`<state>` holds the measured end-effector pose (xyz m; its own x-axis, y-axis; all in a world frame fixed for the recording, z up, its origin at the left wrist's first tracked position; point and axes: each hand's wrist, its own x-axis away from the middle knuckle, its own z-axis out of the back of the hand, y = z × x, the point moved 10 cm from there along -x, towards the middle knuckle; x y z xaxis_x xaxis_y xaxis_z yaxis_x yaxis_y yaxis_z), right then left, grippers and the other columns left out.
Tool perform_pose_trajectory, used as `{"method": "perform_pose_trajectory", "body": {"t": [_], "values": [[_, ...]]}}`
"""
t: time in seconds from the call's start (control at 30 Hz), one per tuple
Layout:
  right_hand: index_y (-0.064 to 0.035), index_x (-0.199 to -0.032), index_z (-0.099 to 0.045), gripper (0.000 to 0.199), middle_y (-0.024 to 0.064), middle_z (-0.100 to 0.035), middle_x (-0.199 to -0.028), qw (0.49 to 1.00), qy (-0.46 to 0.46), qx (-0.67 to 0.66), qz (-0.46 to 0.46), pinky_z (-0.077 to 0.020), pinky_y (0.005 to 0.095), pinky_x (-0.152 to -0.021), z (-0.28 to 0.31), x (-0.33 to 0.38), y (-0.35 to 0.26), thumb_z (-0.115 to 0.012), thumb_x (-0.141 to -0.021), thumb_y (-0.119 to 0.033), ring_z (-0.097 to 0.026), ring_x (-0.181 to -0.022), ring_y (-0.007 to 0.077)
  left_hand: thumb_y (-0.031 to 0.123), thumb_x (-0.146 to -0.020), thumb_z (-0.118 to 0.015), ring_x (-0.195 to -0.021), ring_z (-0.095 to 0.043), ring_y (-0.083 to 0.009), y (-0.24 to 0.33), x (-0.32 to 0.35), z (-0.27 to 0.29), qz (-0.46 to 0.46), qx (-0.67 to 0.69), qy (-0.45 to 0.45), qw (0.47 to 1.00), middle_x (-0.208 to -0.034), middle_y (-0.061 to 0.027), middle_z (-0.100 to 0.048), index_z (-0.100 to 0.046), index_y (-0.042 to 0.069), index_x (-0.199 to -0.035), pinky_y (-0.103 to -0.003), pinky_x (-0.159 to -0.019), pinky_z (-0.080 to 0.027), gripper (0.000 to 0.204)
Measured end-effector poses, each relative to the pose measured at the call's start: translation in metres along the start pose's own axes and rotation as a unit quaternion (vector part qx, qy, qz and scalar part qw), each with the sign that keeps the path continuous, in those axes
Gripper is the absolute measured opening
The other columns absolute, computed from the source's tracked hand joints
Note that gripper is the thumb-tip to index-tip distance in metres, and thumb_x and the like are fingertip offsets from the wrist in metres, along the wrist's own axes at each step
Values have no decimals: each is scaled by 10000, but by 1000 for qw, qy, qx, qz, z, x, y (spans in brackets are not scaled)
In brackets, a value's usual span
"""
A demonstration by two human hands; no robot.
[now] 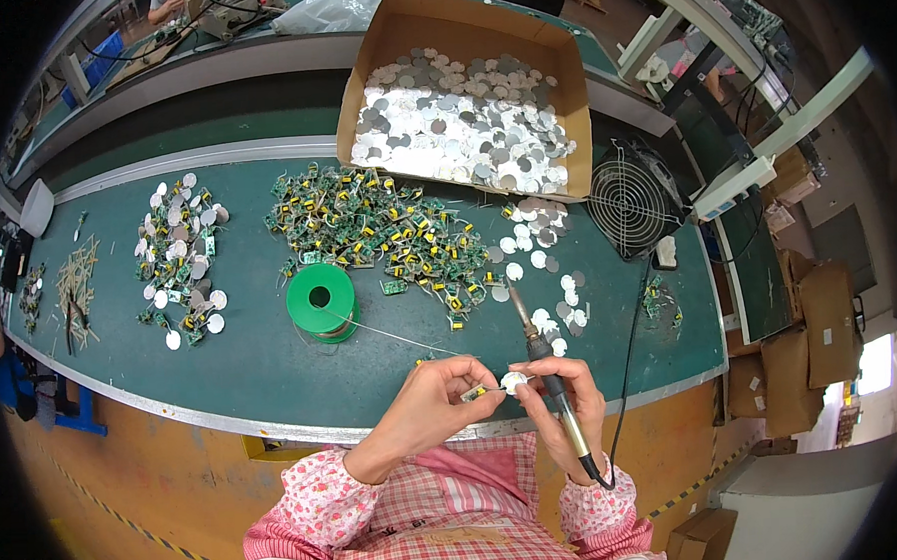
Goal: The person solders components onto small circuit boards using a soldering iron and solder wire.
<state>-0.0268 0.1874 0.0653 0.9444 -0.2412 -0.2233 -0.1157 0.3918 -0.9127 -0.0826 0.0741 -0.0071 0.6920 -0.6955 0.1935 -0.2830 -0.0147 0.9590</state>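
At the table's front edge, my left hand (426,403) is closed in a pinch on a small green circuit board (474,392). A thin solder wire (396,337) runs from a green spool (328,328) to these fingers. My right hand (572,400) holds a soldering iron (540,347) between its fingers, tip pointing away from me. Its thumb and fingertips also pinch a white round disc (514,382) beside the board. Whether disc and board touch is hard to make out.
Behind the spool lies a heap of small circuit boards (366,224) with yellow parts. Boards with discs attached (179,242) lie at left. A cardboard box (574,104) of discs stands at the back, beside a round-grilled fan (633,204). Loose discs (538,259) lie right of the heap.
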Motion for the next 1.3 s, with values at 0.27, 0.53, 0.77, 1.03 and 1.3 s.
{"method": "perform_pose_trajectory", "body": {"t": [0.27, 0.53, 0.77, 1.03, 1.3], "values": [[-20, -1054, -545, 268, 96, -652, -1006, 1000, -28, 10, 9, -505, 217, -683, -2, -2, -2, -647, -817, 53, -620, -807, 90, 136, -780, -691, -479, -364, -17, 12, 1, 4, -47, -80, 21, 995, -558, 45, -495, -630, 36, -809, -229, -446, -295, 121], [-7, -1056, -538, 264, 118, -662, -1007, 998, -53, 9, 19, -522, 232, -713, -3, -5, -6, -635, -821, 64, -642, -851, 112, 139, -768, -701, -491, -394, -28, 17, 2, 4, -59, -89, 15, 994, -608, 23, -521, -632, 34, -785, -232, -446, -310, 126], [-4, -1052, -539, 261, 115, -663, -1013, 998, -64, 3, 15, -518, 226, -712, -4, -6, -4, -640, -820, 62, -639, -845, 108, 149, -769, -709, -493, -420, -32, 12, 0, 4, -53, -86, 12, 995, -690, 8, -570, -651, 29, -811, -221, -456, -346, 140], [-5, -1046, -542, 258, 106, -665, -999, 998, -61, 3, 9, -516, 229, -699, -4, -8, -2, -644, -818, 59, -633, -825, 103, 136, -767, -715, -542, -443, -37, 10, -2, 5, -76, -81, 21, 994, -735, -7, -593, -686, 34, -835, -226, -483, -362, 126], [-13, -965, -538, 176, 90, -623, -715, 988, 127, 49, 73, -458, 225, -534, 33, 12, -18, -648, -833, -53, -609, -600, 129, 51, -817, -685, -713, -526, -41, -3, -2, 16, 10, 56, 45, 997, -842, 1, -616, -683, 4, -870, -185, -619, -415, 71]]}}
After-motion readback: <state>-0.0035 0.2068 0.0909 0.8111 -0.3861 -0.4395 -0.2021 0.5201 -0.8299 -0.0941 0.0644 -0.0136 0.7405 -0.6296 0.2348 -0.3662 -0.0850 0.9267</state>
